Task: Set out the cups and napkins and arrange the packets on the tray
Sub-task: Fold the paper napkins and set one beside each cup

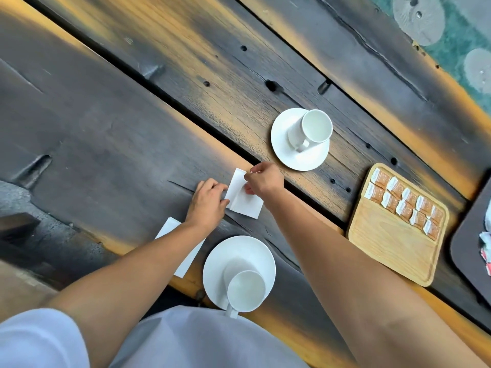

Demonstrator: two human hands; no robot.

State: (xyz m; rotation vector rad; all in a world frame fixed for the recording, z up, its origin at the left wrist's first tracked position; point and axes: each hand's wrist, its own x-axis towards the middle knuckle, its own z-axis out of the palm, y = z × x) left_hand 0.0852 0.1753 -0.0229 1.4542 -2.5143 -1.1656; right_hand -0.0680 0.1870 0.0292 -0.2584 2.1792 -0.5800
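A white napkin (245,200) lies on the dark wooden table (106,134) between my hands. My left hand (208,201) presses its left edge with its fingertips. My right hand (263,179) pinches its upper corner. A second white napkin (186,257) lies under my left forearm. A white cup (245,290) on a saucer (261,252) stands near me. Another white cup (312,130) on a saucer (283,134) stands farther away. A light wooden tray (388,248) at the right holds several orange-and-white packets (405,204) in two rows along its far side.
A dark tray (470,240) at the right edge holds crumpled white and red wrappers (486,251). A gap between planks runs diagonally just beyond my hands. The table's far edge is at the upper right, with green ground and round stones below.
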